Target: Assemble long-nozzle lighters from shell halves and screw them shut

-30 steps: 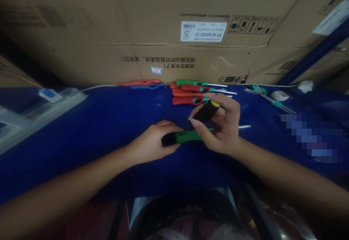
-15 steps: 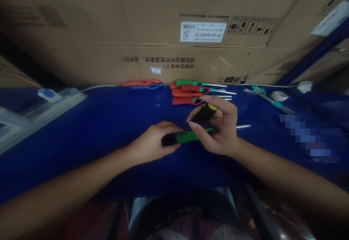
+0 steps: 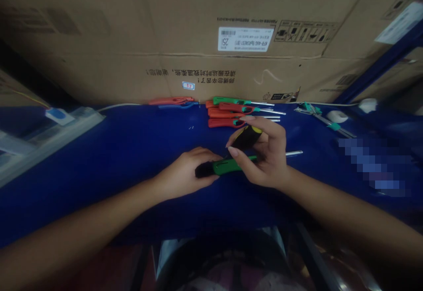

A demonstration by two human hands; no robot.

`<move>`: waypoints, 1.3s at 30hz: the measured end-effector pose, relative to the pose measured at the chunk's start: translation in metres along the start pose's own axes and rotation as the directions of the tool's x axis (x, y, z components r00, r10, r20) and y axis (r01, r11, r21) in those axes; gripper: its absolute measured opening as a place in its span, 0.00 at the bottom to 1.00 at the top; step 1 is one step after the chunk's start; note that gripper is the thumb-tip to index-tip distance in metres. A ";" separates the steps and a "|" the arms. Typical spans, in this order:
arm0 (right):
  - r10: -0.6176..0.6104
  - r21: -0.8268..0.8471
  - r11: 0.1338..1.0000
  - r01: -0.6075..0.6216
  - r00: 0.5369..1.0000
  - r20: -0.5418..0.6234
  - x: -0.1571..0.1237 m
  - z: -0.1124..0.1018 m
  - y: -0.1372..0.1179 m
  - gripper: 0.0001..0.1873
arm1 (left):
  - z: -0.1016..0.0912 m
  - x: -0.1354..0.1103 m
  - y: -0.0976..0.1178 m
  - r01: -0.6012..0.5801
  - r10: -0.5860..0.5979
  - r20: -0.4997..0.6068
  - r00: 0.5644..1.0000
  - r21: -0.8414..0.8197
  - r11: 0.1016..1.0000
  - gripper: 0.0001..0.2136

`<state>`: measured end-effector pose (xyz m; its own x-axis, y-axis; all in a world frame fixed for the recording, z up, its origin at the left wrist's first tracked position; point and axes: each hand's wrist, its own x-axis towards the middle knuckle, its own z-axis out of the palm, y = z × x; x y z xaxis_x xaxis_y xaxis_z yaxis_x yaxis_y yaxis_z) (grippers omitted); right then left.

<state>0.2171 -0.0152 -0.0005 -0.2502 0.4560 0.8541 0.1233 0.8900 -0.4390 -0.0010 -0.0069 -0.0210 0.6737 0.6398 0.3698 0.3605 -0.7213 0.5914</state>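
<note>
My left hand (image 3: 185, 172) is closed on the black end of a green long-nosed lighter (image 3: 226, 166) that lies across the blue table (image 3: 125, 150), its metal tube (image 3: 294, 153) sticking out to the right. My right hand (image 3: 264, 154) grips a screwdriver with a black and yellow handle (image 3: 246, 137), tilted down toward the lighter's green body. The tip of the screwdriver is hidden behind my fingers.
A pile of red and green lighters (image 3: 238, 110) lies at the back of the table against a large cardboard box (image 3: 198, 35). A red and blue one (image 3: 172, 101) lies left of it, more parts (image 3: 320, 116) at right. A clear plastic tray (image 3: 49, 128) sits at left.
My right hand with the screwdriver has dropped slightly and turned a little; my left hand and the green lighter stay put.
</note>
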 end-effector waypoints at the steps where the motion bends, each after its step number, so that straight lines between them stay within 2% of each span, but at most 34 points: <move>1: -0.003 0.000 1.000 0.003 1.000 0.002 0.000 0.000 0.000 0.38 | 0.000 0.000 0.000 0.002 -0.002 0.002 1.000 0.001 1.000 0.13; 12: 0.007 -0.016 1.000 -0.007 1.000 0.018 -0.001 -0.003 -0.001 0.37 | -0.001 0.000 0.000 0.011 -0.011 0.006 1.000 -0.003 1.000 0.13; 23: 0.048 -0.017 0.999 -0.047 0.995 0.087 -0.007 -0.002 0.003 0.37 | 0.000 0.000 0.000 0.016 -0.016 0.013 1.000 -0.013 1.000 0.12; 28: 0.090 -0.041 0.996 -0.083 0.972 0.215 0.000 -0.007 0.001 0.37 | 0.001 0.001 0.000 0.010 -0.011 0.014 1.000 0.015 1.000 0.13; 32: 0.069 -0.086 0.995 -0.044 0.948 0.310 0.013 -0.015 -0.001 0.36 | 0.007 0.003 0.003 -0.008 0.005 0.038 0.999 0.090 0.996 0.13; 37: 0.056 -0.157 0.987 0.024 0.873 0.484 0.034 -0.030 -0.008 0.31 | 0.021 0.013 0.011 0.001 -0.005 0.028 1.000 0.144 0.990 0.12; 39: 0.073 -0.186 0.982 0.027 0.856 0.512 0.037 -0.035 -0.007 0.31 | 0.026 0.020 0.014 0.009 -0.012 0.024 1.000 0.127 0.992 0.12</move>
<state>0.2404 -0.0042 0.0436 -0.6968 0.4531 0.5560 0.2929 0.8874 -0.3561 0.0341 -0.0111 -0.0241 0.6844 0.6420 0.3457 0.4457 -0.7436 0.4985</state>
